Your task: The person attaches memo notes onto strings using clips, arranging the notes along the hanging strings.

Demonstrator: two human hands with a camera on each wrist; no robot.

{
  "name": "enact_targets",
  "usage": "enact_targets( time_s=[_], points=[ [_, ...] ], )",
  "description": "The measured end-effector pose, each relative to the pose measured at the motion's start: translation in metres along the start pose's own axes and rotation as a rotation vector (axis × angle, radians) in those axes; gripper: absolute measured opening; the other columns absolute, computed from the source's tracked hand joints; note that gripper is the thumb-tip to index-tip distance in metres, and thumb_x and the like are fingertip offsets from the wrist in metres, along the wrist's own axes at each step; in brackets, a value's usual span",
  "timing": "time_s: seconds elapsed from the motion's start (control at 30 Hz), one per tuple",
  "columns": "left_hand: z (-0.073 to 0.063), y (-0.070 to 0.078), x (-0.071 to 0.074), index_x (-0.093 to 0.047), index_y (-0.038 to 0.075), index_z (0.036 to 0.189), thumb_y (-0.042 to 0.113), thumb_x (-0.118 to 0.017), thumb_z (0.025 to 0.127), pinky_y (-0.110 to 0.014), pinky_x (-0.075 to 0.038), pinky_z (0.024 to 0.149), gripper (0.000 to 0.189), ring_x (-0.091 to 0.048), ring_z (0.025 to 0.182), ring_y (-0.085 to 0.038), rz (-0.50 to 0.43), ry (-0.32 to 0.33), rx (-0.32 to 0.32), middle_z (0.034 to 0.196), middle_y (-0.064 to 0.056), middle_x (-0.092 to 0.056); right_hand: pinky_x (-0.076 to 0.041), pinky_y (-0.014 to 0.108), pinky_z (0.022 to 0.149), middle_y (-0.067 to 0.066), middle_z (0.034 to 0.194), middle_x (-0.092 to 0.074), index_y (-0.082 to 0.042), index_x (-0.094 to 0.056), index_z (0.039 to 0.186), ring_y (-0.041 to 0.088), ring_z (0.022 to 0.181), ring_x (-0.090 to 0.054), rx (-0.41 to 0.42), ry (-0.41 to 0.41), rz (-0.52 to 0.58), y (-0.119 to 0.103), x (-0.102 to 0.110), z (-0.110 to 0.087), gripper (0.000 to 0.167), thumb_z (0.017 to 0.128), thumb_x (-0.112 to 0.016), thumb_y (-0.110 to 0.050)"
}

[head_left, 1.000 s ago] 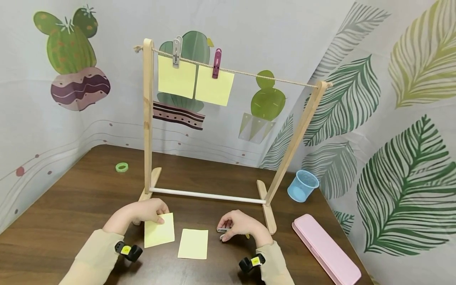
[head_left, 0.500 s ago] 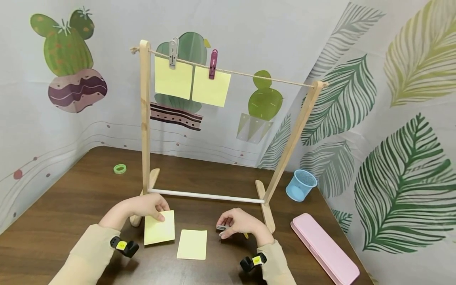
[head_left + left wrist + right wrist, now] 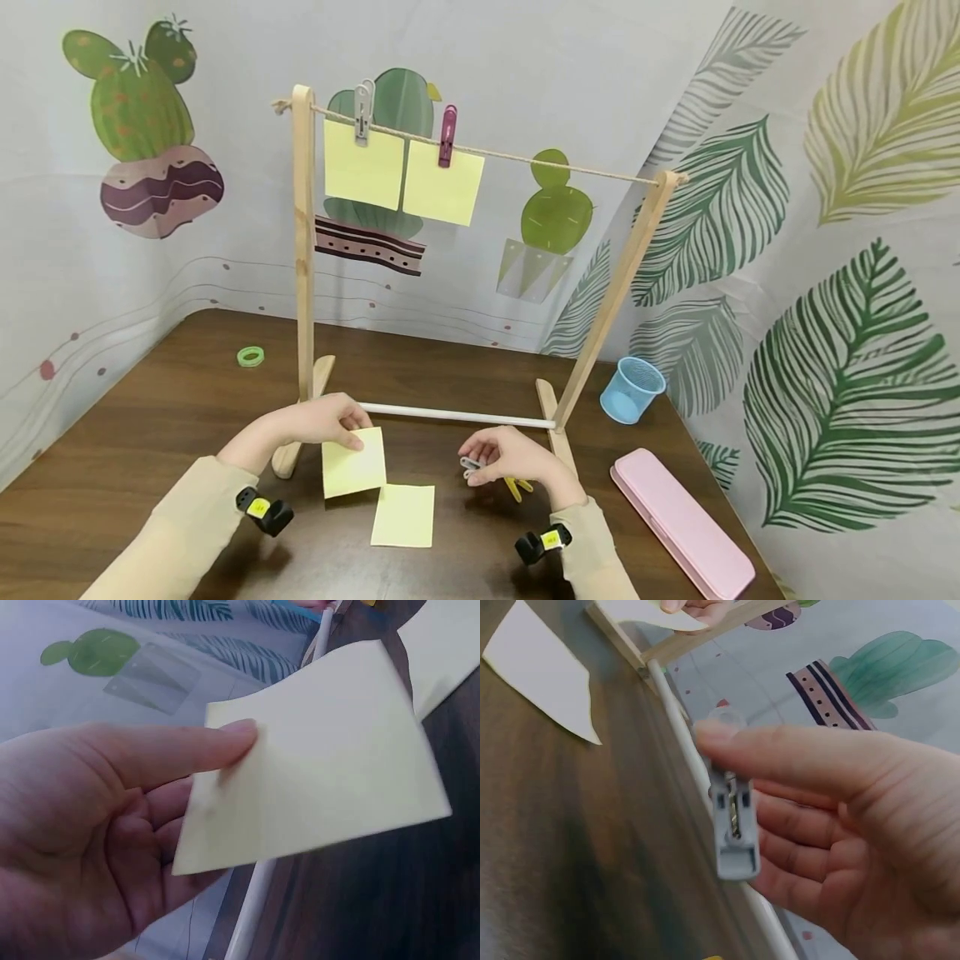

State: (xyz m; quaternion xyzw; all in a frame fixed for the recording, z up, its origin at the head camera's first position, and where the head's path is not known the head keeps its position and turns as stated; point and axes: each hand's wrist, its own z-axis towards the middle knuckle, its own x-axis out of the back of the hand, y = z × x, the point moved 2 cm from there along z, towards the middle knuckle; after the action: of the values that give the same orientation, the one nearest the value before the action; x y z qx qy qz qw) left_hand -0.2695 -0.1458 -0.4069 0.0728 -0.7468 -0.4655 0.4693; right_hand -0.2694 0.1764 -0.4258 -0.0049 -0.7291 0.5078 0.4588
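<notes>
My left hand (image 3: 330,419) pinches a yellow paper note (image 3: 322,761) between thumb and fingers, holding it by one edge over the table. In my right hand (image 3: 513,457) is a grey clothespin (image 3: 735,825), gripped between thumb and fingers. A second yellow note (image 3: 402,517) lies flat on the table between the hands. Beside the right hand, partly hidden by it, is a yellow clothespin (image 3: 514,488). Two more notes hang from a rope (image 3: 555,163): one under a grey clothespin (image 3: 363,112), the other under a magenta clothespin (image 3: 447,136).
A wooden frame (image 3: 303,242) with a white crossbar (image 3: 450,414) stands behind the hands and carries the rope. Right of it are a blue mesh cup (image 3: 632,392) and a pink case (image 3: 682,521). A green tape roll (image 3: 251,357) lies at the back left.
My left hand has lifted its note and moved it forward and to the right. My right hand has risen slightly with the grey clothespin, showing more of the yellow one.
</notes>
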Motion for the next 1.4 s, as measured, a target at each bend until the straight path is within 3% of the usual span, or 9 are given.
enact_targets(
  time_s=[0.27, 0.53, 0.7, 0.9, 1.07, 1.27, 1.4],
  points=[
    [0.018, 0.016, 0.006, -0.071, -0.002, 0.100, 0.012, -0.072, 0.086, -0.027, -0.051, 0.070, 0.020, -0.065, 0.081, -0.010, -0.003, 0.153, -0.058, 0.089, -0.007, -0.074, -0.054, 0.025, 0.069, 0.013, 0.088, -0.069, 0.006, -0.066, 0.112, 0.003, 0.078, -0.061, 0.118, 0.144, 0.019, -0.017, 0.034, -0.002, 0.035, 0.082, -0.077, -0.009],
    [0.041, 0.045, 0.015, -0.072, -0.002, 0.100, 0.009, -0.071, 0.087, -0.023, -0.052, 0.067, 0.017, -0.067, 0.078, -0.010, -0.005, 0.344, -0.119, 0.092, -0.012, -0.075, -0.055, 0.026, 0.072, 0.008, 0.088, -0.069, -0.002, -0.068, 0.111, 0.009, 0.079, -0.064, 0.143, 0.289, -0.035, -0.053, 0.079, 0.000, 0.032, 0.082, -0.078, -0.010],
    [0.052, 0.071, 0.022, -0.072, -0.001, 0.101, 0.010, -0.070, 0.088, -0.023, -0.053, 0.069, 0.018, -0.068, 0.079, -0.011, -0.021, 0.436, -0.159, 0.094, -0.012, -0.075, -0.056, 0.028, 0.078, 0.011, 0.092, -0.070, 0.001, -0.066, 0.113, 0.016, 0.085, -0.065, 0.194, 0.350, -0.087, -0.081, 0.109, 0.005, 0.034, 0.082, -0.078, -0.006],
    [0.064, 0.109, 0.033, -0.073, 0.000, 0.105, 0.013, -0.070, 0.089, -0.024, -0.053, 0.070, 0.021, -0.069, 0.081, -0.014, -0.035, 0.568, -0.236, 0.097, -0.013, -0.075, -0.054, 0.030, 0.085, 0.018, 0.105, -0.069, 0.002, -0.063, 0.119, 0.023, 0.093, -0.066, 0.187, 0.449, -0.151, -0.121, 0.148, 0.007, 0.037, 0.085, -0.075, -0.006],
    [0.071, 0.143, 0.046, -0.074, 0.002, 0.107, 0.014, -0.071, 0.089, -0.025, -0.055, 0.068, 0.022, -0.071, 0.081, -0.017, -0.073, 0.642, -0.280, 0.099, -0.012, -0.076, -0.053, 0.031, 0.089, 0.019, 0.109, -0.068, 0.003, -0.063, 0.119, 0.027, 0.097, -0.065, 0.203, 0.546, -0.194, -0.152, 0.174, 0.010, 0.036, 0.086, -0.073, -0.005],
    [0.079, 0.180, 0.062, -0.074, 0.002, 0.109, 0.013, -0.072, 0.089, -0.028, -0.058, 0.071, 0.023, -0.073, 0.088, -0.022, -0.101, 0.696, -0.330, 0.102, -0.013, -0.075, -0.053, 0.026, 0.088, 0.017, 0.108, -0.069, 0.003, -0.064, 0.117, 0.013, 0.093, -0.065, 0.247, 0.698, -0.214, -0.186, 0.203, 0.010, 0.032, 0.088, -0.072, -0.006],
    [0.084, 0.200, 0.072, -0.072, 0.001, 0.112, 0.013, -0.073, 0.089, -0.029, -0.059, 0.076, 0.026, -0.073, 0.096, -0.023, -0.155, 0.711, -0.345, 0.106, -0.014, -0.074, -0.052, 0.020, 0.085, 0.001, 0.096, -0.069, 0.005, -0.065, 0.115, 0.005, 0.087, -0.064, 0.311, 0.784, -0.148, -0.206, 0.218, 0.009, 0.029, 0.088, -0.071, -0.005]
  ],
)
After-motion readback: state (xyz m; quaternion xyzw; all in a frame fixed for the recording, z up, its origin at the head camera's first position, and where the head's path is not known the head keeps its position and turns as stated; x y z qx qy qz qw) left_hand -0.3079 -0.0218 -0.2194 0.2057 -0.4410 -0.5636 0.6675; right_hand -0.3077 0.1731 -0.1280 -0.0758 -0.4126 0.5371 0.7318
